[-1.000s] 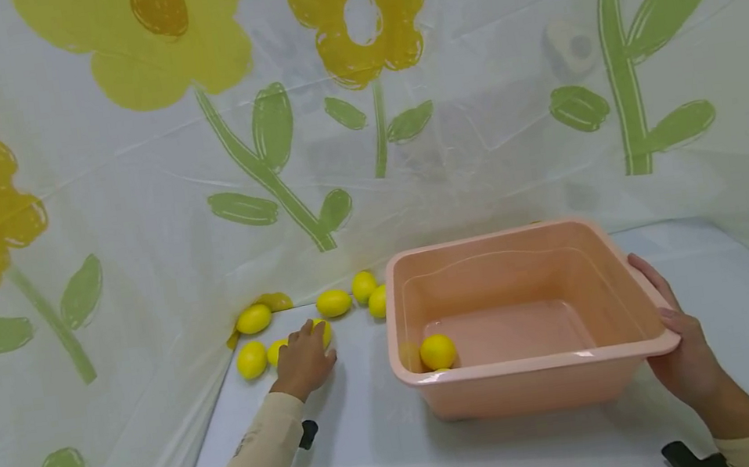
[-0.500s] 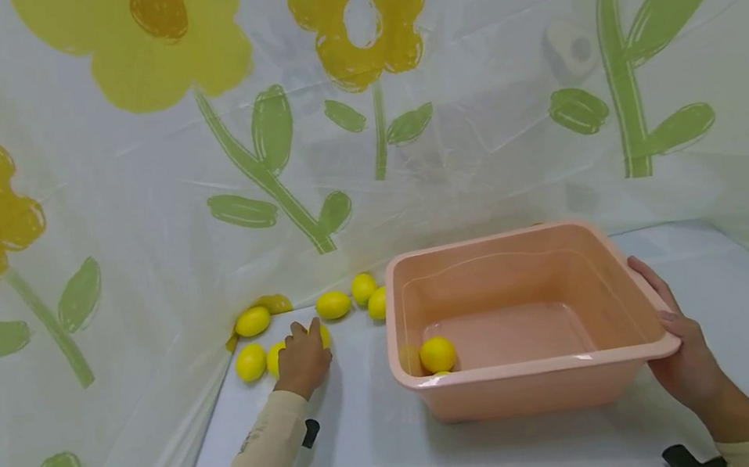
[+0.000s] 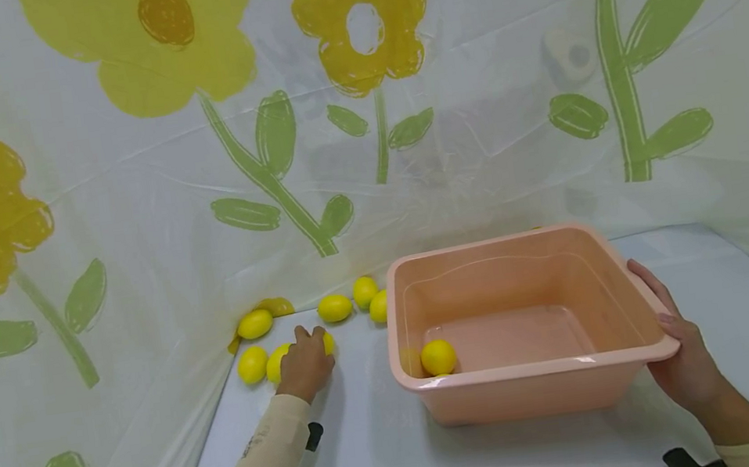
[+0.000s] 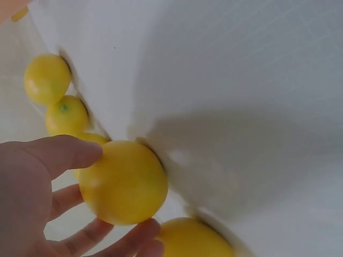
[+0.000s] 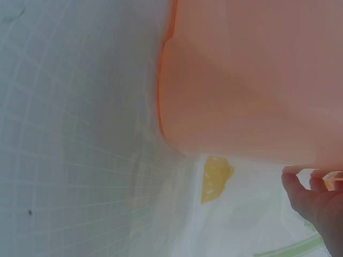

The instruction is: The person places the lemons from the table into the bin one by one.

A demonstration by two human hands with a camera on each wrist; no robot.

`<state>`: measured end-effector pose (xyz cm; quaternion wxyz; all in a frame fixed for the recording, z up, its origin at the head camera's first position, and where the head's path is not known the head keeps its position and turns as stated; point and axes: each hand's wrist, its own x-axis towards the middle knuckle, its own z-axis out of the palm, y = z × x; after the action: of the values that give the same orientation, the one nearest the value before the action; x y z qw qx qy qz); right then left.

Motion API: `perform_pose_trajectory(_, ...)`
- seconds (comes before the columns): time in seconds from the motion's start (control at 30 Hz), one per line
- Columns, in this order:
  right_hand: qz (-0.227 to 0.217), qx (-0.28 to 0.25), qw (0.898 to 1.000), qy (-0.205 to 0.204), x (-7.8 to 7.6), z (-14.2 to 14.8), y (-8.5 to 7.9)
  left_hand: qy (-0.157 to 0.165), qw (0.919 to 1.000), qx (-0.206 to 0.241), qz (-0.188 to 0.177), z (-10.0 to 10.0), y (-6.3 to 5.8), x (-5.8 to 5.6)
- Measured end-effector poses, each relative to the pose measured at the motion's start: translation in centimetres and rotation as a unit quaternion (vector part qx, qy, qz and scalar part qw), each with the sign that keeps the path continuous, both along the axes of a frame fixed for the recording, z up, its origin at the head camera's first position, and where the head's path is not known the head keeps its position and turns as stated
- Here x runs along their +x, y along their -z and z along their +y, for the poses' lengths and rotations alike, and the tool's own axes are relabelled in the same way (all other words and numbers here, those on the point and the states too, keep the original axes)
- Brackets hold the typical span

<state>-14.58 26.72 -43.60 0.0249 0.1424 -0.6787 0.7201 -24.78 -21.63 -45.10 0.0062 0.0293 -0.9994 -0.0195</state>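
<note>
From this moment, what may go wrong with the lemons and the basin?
The left-hand grip may knock the neighbouring lemon, close beside it, and start it rolling. The held lemon looks smooth and could slip. The right-hand grip holds the basin at one end only; a pull might shift it and roll the lemon inside.

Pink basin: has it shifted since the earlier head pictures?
No, no visible shift either way: in the head view, the pink basin keeps its place against the printed green stem on the curtain behind it.
</note>
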Motion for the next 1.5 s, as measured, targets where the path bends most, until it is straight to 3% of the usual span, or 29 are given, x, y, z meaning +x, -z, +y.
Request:
perform_pose_trajectory(0.2, 0.007, -0.019, 1.000, -0.015, 0.05, 0.04, 0.04, 0.003, 0.9994, 0.017, -0.030, -0.13, 0.44, 0.10)
perform_pose_trajectory(0.67, 0.013, -0.018, 1.000, -0.019, 0.15, -0.09, -0.02, 0.001, 0.9988, 0.034, -0.034, 0.10, 0.18, 0.60)
perform_pose_trajectory(0.97, 0.008, -0.018, 1.000, -0.013, 0.08, -0.11, -0.20, -0.012, 0.9980, 0.024, -0.056, 0.09, 0.25, 0.82)
perform_pose_trajectory(1.5, -0.006, 0.001, 1.000, 0.010, -0.17, -0.01, 0.14, -0.001, 0.9972, 0.025, -0.071, 0.08, 0.43, 0.71)
